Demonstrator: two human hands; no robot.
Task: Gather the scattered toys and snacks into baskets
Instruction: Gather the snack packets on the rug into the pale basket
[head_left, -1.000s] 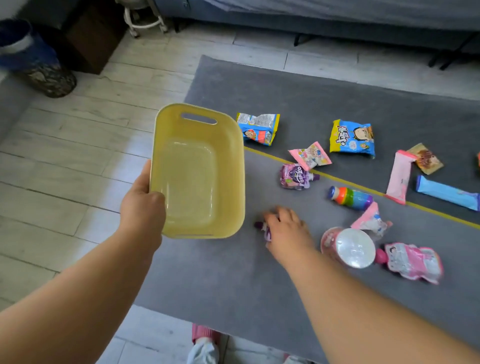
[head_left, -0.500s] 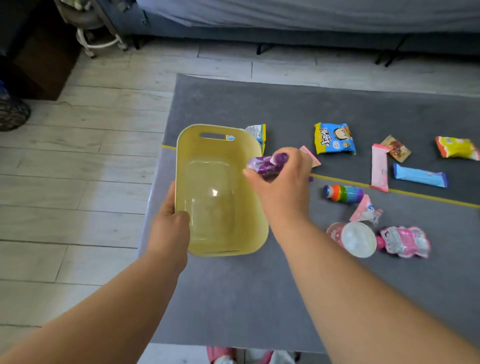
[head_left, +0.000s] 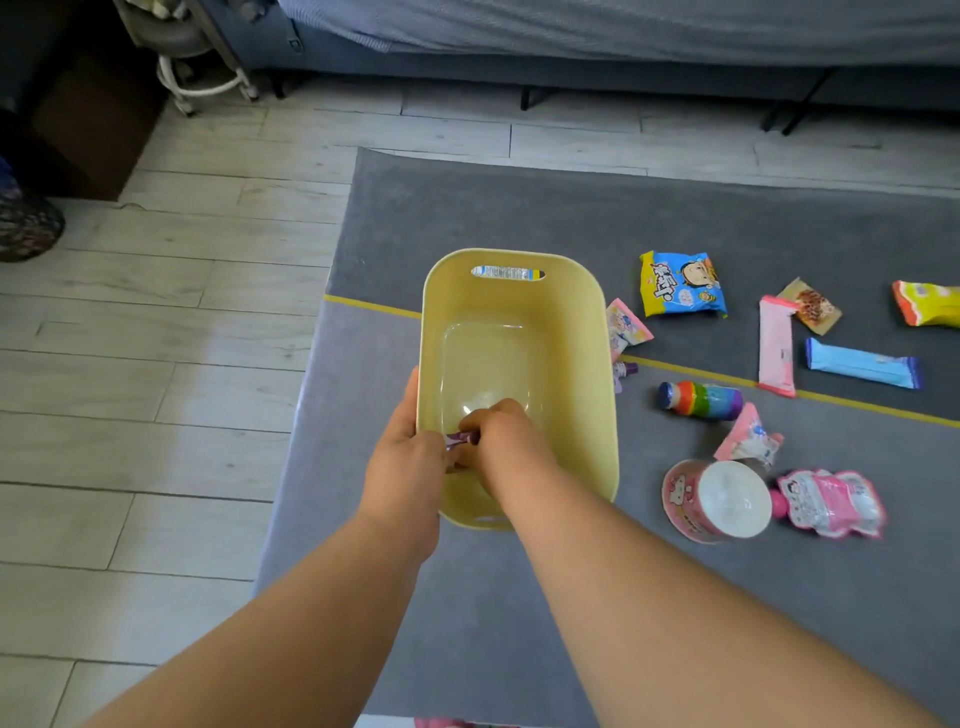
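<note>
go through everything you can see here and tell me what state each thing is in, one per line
yellow basket: held up by left hand, almost empty
purple pouch: gripped in right hand, inside basket
rainbow bottle: lying on its side, capped
pink cup: tipped over
pink spout pouch: flat on mat
blue chip bag: sealed, flat

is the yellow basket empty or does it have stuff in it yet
Nearly empty. The yellow basket shows a bare bottom; only the right hand is inside it, holding a small purple packet not yet let go.
</note>
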